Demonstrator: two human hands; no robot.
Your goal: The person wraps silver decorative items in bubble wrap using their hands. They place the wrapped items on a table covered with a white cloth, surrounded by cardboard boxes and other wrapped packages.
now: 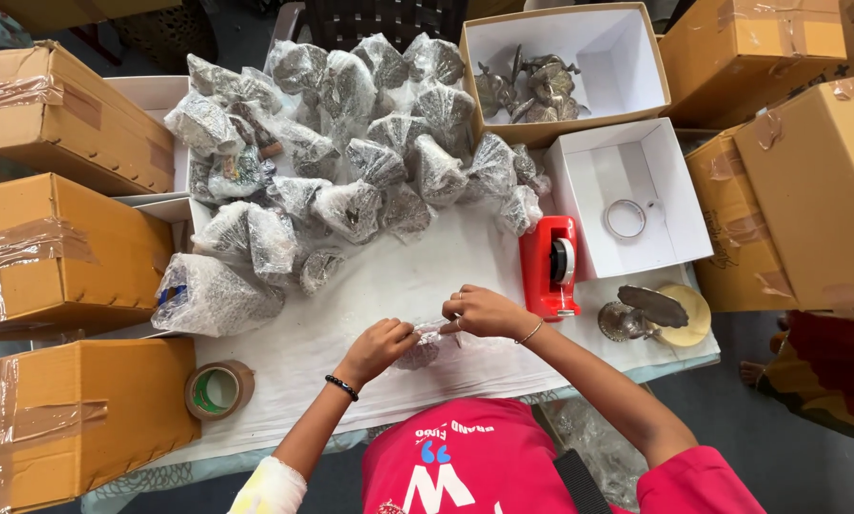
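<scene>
Both hands pinch one bubble-wrapped piece near table's front edge; left hand & right hand clamped at opposite ends, long axis left-right.

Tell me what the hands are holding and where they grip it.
Both hands, left and right, hold a small bubble-wrapped bundle, gripping its top edge with the fingertips. What is inside cannot be told.

Clear, crinkly bubble wrap glints between the fingers. The wrapped bundles show dull grey metal through glossy plastic. The desk wears matt white paper. Cardboard boxes look matt brown under shiny tape; the tape dispenser is glossy red plastic.
</scene>
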